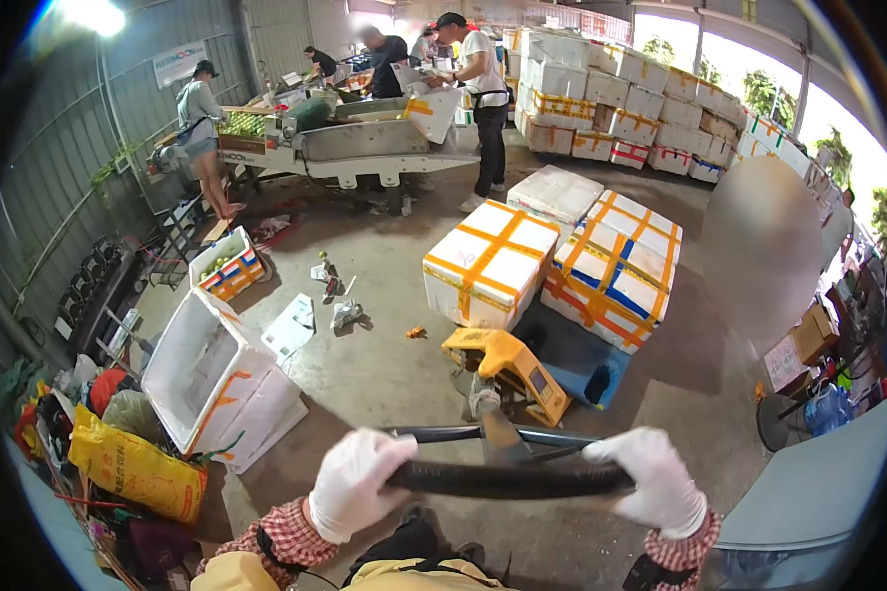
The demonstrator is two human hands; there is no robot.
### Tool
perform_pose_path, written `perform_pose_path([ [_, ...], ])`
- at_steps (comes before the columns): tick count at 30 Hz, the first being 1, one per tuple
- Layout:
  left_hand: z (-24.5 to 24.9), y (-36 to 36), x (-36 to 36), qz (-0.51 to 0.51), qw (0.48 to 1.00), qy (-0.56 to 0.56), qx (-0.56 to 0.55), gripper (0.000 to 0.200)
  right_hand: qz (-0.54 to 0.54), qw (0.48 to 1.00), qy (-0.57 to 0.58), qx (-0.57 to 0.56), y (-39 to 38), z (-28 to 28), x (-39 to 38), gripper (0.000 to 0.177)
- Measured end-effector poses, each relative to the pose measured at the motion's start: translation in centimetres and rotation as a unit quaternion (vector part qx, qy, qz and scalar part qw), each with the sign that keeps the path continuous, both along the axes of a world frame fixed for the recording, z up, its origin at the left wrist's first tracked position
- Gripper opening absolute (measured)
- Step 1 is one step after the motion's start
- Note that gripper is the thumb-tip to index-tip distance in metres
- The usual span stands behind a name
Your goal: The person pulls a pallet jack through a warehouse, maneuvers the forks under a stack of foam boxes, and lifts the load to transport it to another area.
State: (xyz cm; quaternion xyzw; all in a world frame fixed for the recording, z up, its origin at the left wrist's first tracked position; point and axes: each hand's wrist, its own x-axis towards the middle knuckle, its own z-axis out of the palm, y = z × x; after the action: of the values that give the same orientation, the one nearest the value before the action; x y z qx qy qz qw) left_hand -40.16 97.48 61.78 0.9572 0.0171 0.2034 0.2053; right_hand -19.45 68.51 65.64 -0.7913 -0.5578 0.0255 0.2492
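Both ends of a black pallet jack handle (512, 480) are gripped in front of me. My left hand (360, 483), in a white glove, is closed around its left end. My right hand (655, 483), gloved the same way, is closed on the right end. Beyond the handle is the pallet jack's yellow body (512, 366), up against a blue pallet (593, 369). White foam boxes stand on the far side: one box (490, 258) with crossed orange tape, another box (611, 271) with orange and blue tape, and a plain-lidded box (554, 194) behind.
At left lie an open foam box (202, 364), a yellow sack (136, 463) and a smaller box of green fruit (227, 264). Litter (345, 313) dots the floor. People work at a sorting machine (365, 143); stacked foam boxes (650, 98) line the back. A fan (781, 422) stands right.
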Motion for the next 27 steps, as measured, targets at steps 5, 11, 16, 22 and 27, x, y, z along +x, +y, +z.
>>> perform_pose_path([
  [5, 0.1, 4.8, 11.4, 0.128, 0.969, -0.199, -0.067, 0.030, -0.235, 0.904, 0.190, 0.303, 2.9, -8.4, 9.6, 0.018],
  [11, -3.6, 11.6, 27.4, 0.088, 0.950, -0.247, -0.169, 0.026, -0.361, 0.755, 0.196, 0.511, 9.3, -14.6, 22.3, 0.029],
  [16, -6.1, 15.4, 37.5, 0.027, 0.946, -0.303, -0.110, 0.025, -0.511, 0.661, 0.052, 0.547, 12.7, -16.3, 28.6, 0.015],
  [22, -4.2, 15.9, 40.5, -0.044, 0.973, -0.204, -0.099, 0.026, -0.559, 0.724, -0.085, 0.395, 9.2, -17.2, 26.9, 0.025],
  [27, -3.4, 17.9, 41.8, -0.139, 0.974, -0.130, -0.126, 0.032, -0.639, 0.671, -0.136, 0.352, 11.7, -13.6, 24.3, 0.022],
])
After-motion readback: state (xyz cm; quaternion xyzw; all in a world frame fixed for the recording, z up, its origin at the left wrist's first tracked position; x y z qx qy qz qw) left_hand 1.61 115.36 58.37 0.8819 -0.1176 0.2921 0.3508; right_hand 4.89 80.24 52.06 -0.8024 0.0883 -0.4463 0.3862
